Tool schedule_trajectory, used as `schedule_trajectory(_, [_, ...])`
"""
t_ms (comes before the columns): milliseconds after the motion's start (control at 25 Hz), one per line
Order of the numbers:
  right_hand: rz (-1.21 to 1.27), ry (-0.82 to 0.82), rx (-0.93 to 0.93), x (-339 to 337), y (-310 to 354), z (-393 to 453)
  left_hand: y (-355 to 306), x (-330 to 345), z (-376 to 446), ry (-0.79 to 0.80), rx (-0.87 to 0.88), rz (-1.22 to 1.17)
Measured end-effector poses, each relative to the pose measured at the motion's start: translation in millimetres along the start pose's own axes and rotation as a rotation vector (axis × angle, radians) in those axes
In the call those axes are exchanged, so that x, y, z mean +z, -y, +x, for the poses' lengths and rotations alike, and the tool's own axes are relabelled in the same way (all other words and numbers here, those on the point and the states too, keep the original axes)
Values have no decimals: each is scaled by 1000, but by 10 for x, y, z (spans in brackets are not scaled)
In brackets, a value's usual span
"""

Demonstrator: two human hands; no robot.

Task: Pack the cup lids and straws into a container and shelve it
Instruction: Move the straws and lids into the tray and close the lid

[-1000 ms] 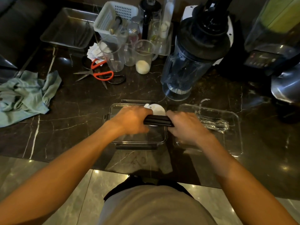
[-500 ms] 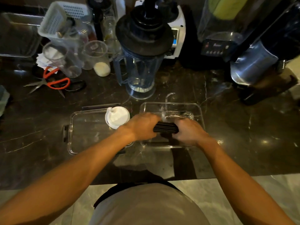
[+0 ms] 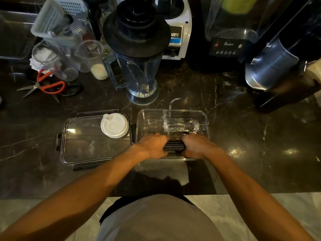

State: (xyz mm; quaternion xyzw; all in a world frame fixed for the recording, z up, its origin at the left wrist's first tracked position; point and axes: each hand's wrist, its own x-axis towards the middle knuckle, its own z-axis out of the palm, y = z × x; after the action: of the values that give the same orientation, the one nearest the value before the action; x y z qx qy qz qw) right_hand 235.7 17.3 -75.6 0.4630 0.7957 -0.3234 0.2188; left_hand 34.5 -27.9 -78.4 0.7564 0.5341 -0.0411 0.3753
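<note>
In the head view, the hands and the black bundle of straws (image 3: 174, 147) have moved since a second ago: then they were over the flat clear container lid (image 3: 83, 141) on the left, and now they are over the near edge of the clear container (image 3: 205, 122) to its right. The white cup lids (image 3: 114, 125), then half hidden behind the hands, now show fully, stacked on the far right corner of the container lid. Against half a second ago the hands sit slightly lower into the container, otherwise much the same.

Both forearms reach forward from the bottom corners and converge. The left hand (image 3: 152, 145) curls over the left end of the straws, knuckles up; the right hand (image 3: 197, 145) curls over the right end. Each grips its end, with the ribbed middle of the bundle showing between them, lying crosswise.

The straws lie between the hands, just inside the container's near wall; whether they touch the bottom I cannot tell. Behind them in the container lies a clear-wrapped packet (image 3: 180, 126). The container stands on the dark marble tabletop (image 3: 243, 136), in front of a blender jug (image 3: 139, 66). Orange-handled scissors (image 3: 46, 86) lie far left.
</note>
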Motion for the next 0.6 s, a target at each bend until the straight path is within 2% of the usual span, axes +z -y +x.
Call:
schedule_trajectory(360, [-26, 21, 17, -5, 0, 25, 55, -54, 83, 125, -2, -81])
schedule_trajectory(600, [-13, 41, 3, -69, 20, -24, 96, -71, 99, 60, 57, 46])
